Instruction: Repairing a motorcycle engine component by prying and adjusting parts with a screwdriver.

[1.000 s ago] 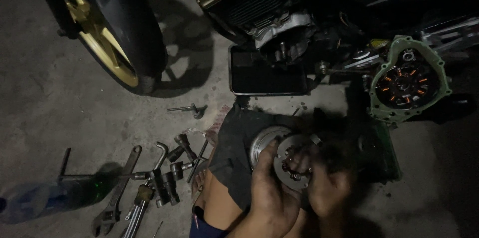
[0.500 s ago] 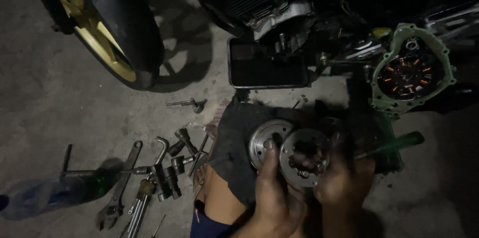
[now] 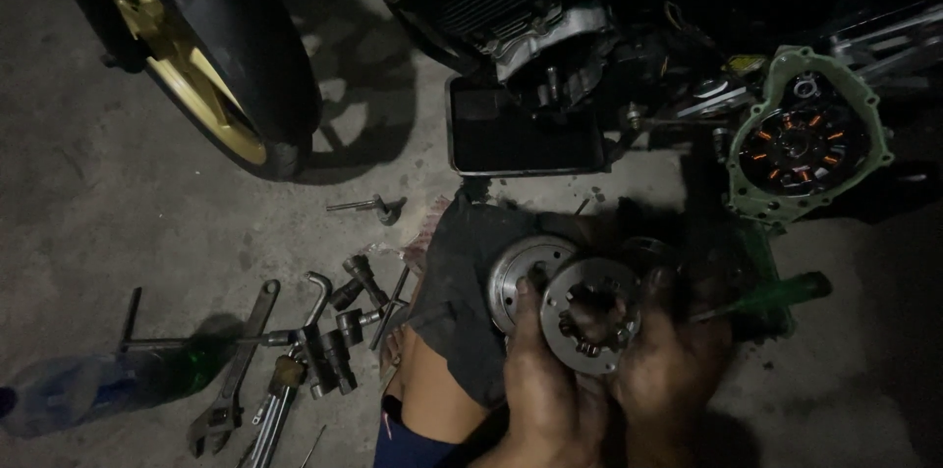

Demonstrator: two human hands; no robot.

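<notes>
Grey toothed metal disc [image 3: 592, 316], between both hands.

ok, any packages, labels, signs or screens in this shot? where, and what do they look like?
No signs or screens.
Plastic bottle: lying on the floor at far left, bluish clear body, any label too dim to tell.
Yellow tag or cap: on the engine above the green stator cover, small and roundish.
Both hands, left hand and right hand, hold a round metal clutch part, unlabelled.

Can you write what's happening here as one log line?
left hand: holds round metal hub | right hand: holds hub, green-handled screwdriver | nearby: stator cover, wrenches
</notes>
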